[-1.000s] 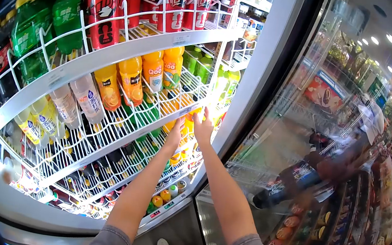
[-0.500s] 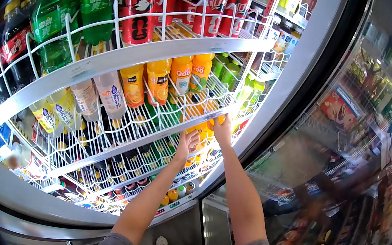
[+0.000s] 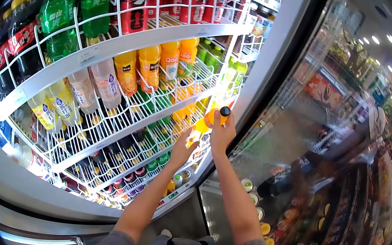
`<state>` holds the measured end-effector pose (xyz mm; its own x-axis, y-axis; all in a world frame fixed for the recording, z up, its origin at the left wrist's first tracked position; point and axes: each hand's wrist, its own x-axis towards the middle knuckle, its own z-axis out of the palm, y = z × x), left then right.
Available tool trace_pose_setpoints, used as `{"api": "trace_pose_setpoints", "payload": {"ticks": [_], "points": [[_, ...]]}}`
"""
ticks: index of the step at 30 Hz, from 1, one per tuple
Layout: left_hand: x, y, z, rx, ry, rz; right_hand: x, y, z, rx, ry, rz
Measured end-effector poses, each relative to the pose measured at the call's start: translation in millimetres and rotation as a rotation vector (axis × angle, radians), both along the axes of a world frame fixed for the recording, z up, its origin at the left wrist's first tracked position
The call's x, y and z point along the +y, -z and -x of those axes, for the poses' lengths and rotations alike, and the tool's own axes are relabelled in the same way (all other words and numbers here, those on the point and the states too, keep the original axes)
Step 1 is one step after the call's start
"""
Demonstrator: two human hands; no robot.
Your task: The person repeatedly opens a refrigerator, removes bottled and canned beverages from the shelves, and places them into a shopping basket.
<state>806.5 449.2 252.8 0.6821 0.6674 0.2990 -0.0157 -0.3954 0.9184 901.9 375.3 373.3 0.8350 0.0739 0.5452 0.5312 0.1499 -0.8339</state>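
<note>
An orange juice bottle (image 3: 209, 120) with a black cap is tilted in front of the cooler's lower right shelves. My right hand (image 3: 223, 136) is closed around it, just below the cap. Close to the bottle's lower end is my left hand (image 3: 183, 149), thumb and fingers apart; whether its fingertips touch the bottle is not clear. Behind them, the white wire shelf (image 3: 119, 143) has a pale front strip. More orange juice bottles (image 3: 147, 69) stand on the shelf above, beside clear-bodied bottles (image 3: 105, 83).
Red cans (image 3: 134, 8) and green soda bottles (image 3: 56, 15) fill the upper shelf behind a raised wire rail. At right stands the glass door (image 3: 272, 147), swung open and reflecting shelves and a person. Dark cola bottles (image 3: 19, 35) line the left side.
My right hand has drawn the juice bottle out from the shelf edge, so its black cap now shows. My left hand has stayed near it. The view has shifted slightly.
</note>
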Motion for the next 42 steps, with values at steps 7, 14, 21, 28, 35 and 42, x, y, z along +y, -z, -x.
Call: {"api": "trace_pose_setpoints", "payload": {"ticks": [7,14,21,28,35,42], "points": [[-41,5,44,-0.037,-0.009,-0.29,-54,6,28,0.21,-0.196,0.175],[-79,9,89,-0.077,0.039,-0.162,-92,18,53,0.254,-0.376,0.447],[-127,-18,130,-0.093,0.223,0.346,-155,86,105,0.334,-0.799,0.28],[-193,-34,170,-0.128,0.229,0.505,-225,65,132,0.209,-0.947,0.4],[-255,-21,216,-0.167,0.169,0.446,-289,59,177,0.233,-0.992,0.433],[-300,-10,295,-0.193,-0.074,0.395,-300,86,253,0.293,-1.15,0.322]]}}
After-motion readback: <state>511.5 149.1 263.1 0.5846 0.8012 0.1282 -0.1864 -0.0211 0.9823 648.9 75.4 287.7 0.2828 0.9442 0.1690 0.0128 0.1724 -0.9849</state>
